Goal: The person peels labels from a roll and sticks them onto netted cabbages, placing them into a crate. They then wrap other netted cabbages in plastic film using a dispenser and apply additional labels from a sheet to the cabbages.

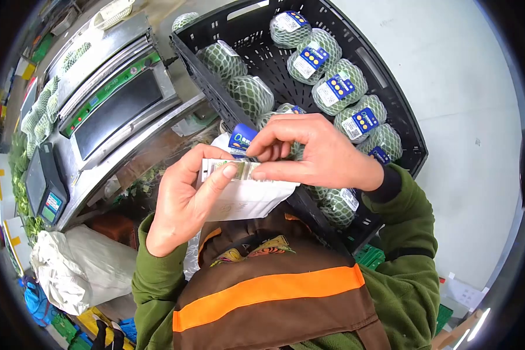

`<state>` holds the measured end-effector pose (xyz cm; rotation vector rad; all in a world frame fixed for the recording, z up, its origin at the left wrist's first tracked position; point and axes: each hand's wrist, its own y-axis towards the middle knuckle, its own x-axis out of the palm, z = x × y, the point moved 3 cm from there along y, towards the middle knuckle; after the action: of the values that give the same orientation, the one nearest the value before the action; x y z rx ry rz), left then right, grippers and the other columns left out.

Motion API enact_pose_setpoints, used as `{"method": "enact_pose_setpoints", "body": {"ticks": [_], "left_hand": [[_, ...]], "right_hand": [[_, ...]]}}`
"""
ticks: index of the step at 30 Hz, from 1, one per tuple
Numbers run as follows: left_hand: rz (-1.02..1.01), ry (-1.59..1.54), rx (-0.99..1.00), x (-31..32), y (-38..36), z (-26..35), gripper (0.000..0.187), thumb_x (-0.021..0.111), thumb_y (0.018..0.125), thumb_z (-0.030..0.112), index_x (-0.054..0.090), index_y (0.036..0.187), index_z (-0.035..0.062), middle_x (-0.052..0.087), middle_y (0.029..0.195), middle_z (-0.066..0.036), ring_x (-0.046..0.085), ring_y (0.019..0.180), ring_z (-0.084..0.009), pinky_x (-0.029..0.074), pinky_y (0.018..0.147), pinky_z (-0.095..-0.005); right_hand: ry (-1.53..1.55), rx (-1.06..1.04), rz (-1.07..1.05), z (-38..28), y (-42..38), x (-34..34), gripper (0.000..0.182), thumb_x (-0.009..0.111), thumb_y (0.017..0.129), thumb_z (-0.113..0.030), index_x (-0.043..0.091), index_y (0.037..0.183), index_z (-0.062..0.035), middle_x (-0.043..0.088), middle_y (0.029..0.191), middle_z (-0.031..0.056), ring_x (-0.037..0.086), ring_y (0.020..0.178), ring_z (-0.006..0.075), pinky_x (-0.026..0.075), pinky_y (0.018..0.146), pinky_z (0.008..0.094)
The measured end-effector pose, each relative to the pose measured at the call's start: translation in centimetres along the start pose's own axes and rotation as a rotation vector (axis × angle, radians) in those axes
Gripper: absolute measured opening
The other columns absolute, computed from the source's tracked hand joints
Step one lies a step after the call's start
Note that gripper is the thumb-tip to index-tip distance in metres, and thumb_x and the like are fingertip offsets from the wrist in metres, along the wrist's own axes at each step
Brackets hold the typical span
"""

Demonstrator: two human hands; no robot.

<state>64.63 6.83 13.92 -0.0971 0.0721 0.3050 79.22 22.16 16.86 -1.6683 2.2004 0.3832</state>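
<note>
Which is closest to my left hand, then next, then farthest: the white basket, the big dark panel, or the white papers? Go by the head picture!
From your left hand:
1. White papers: held in that hand, nearest.
2. Big dark panel: ahead, to the left.
3. White basket: beyond the panel, near the picture's top edge, farthest.

Both hands meet at mid-chest, bare, with the thumb tips near each other but apart. Left hand (186,195): palm turned inward, thumb laid diagonally up and to the right, index finger bent behind it; its forearm (157,277) rises steeply in a green sleeve. Right hand (318,153): back turned upward, fingers curled and bunched, thumb (277,171) extended nearly level below them; the elbow is bent, with a dark cuff (389,186) at the wrist.
</note>
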Motion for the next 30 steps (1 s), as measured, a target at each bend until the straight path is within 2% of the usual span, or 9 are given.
{"method": "enact_pose_setpoints", "body": {"ticks": [5, 10, 13, 15, 16, 19, 20, 23, 30], "left_hand": [[0.062, 0.014, -0.03, 1.0, -0.3, -0.5, 0.014, 0.063, 0.099, 0.016, 0.063, 0.099, 0.0015, 0.062, 0.085, 0.003, 0.05, 0.079, -0.004, 0.043, 0.071, -0.0224], [0.131, -0.104, -0.073, 2.5, 0.4, -2.0, 0.018, 0.06, 0.101, 0.018, 0.061, 0.092, 0.0024, 0.057, 0.079, 0.005, 0.046, 0.072, -0.0008, 0.038, 0.063, -0.0195], [0.113, -0.102, -0.08, 2.0, 0.1, -2.9, 0.019, 0.062, 0.1, 0.019, 0.06, 0.092, 0.0027, 0.056, 0.079, 0.005, 0.045, 0.072, -0.0015, 0.037, 0.063, -0.0199], [0.123, -0.065, -0.063, 1.4, -0.4, -2.9, 0.019, 0.062, 0.1, 0.02, 0.06, 0.091, 0.0029, 0.056, 0.08, 0.006, 0.045, 0.073, -0.0019, 0.036, 0.065, -0.0196], [0.12, -0.071, -0.066, 1.4, -0.6, -2.9, 0.019, 0.062, 0.1, 0.02, 0.06, 0.091, 0.0029, 0.056, 0.08, 0.006, 0.045, 0.073, -0.0019, 0.036, 0.065, -0.0196], [0.142, -0.105, -0.098, 1.7, -1.0, -2.6, 0.019, 0.063, 0.099, 0.021, 0.06, 0.091, 0.0031, 0.054, 0.079, 0.006, 0.044, 0.073, -0.0021, 0.035, 0.065, -0.0194], [0.142, -0.111, -0.1, 1.7, -1.1, -2.6, 0.019, 0.063, 0.099, 0.021, 0.06, 0.091, 0.0031, 0.054, 0.079, 0.006, 0.044, 0.073, -0.0021, 0.035, 0.065, -0.0194], [0.114, -0.082, -0.059, 2.0, -1.4, -2.6, 0.019, 0.063, 0.099, 0.021, 0.06, 0.091, 0.0036, 0.054, 0.079, 0.006, 0.044, 0.073, -0.0024, 0.035, 0.065, -0.0198], [0.13, -0.079, -0.087, 1.7, -1.9, -3.0, 0.019, 0.064, 0.098, 0.021, 0.06, 0.09, 0.0038, 0.055, 0.079, 0.006, 0.044, 0.073, -0.0028, 0.036, 0.065, -0.0201]], "right_hand": [[-0.094, -0.218, 0.205, 0.8, -1.1, 0.8, 0.016, 0.08, 0.079, -0.006, 0.073, 0.093, -0.0026, 0.068, 0.087, 0.0081, 0.064, 0.08, 0.0221, 0.05, 0.069, 0.0308], [-0.688, -0.697, 0.299, -0.2, -4.1, 1.4, 0.019, 0.072, 0.074, -0.008, 0.072, 0.093, -0.0101, 0.066, 0.089, 0.0024, 0.063, 0.081, 0.0204, 0.05, 0.073, 0.0324], [-0.333, -0.437, 0.377, -1.4, -5.6, -3.5, 0.008, 0.072, 0.084, -0.007, 0.072, 0.093, -0.0077, 0.067, 0.09, 0.0032, 0.063, 0.085, 0.0196, 0.049, 0.077, 0.0314], [-0.217, 0.052, 0.431, 0.9, -7.4, -9.4, 0.009, 0.07, 0.09, -0.01, 0.068, 0.094, -0.0023, 0.069, 0.089, 0.0037, 0.064, 0.084, 0.0118, 0.051, 0.078, 0.0274], [-0.111, 0.15, 0.387, 3.8, -8.5, -12.3, 0.014, 0.071, 0.09, -0.012, 0.067, 0.098, -0.0008, 0.068, 0.087, 0.0029, 0.063, 0.081, 0.0099, 0.051, 0.075, 0.026], [-0.598, 0.5, 0.13, 10.6, -10.8, -17.7, 0.013, 0.072, 0.084, -0.012, 0.068, 0.09, -0.0019, 0.067, 0.085, 0.0052, 0.062, 0.078, 0.0133, 0.049, 0.071, 0.0283], [-0.601, 0.504, 0.126, 11.9, -11.2, -18.2, 0.013, 0.072, 0.084, -0.012, 0.068, 0.09, -0.0019, 0.067, 0.085, 0.0052, 0.062, 0.078, 0.0133, 0.049, 0.071, 0.0283], [-0.91, 0.46, -0.016, 13.4, -11.1, -18.6, 0.009, 0.07, 0.074, -0.016, 0.072, 0.081, -0.0101, 0.069, 0.08, 0.0086, 0.066, 0.08, 0.0304, 0.052, 0.072, 0.0411], [-1.211, 0.44, -0.137, 14.7, -9.3, -18.2, 0.012, 0.074, 0.073, -0.016, 0.065, 0.075, -0.0084, 0.063, 0.083, 0.0075, 0.062, 0.084, 0.0309, 0.05, 0.073, 0.0432]]}}
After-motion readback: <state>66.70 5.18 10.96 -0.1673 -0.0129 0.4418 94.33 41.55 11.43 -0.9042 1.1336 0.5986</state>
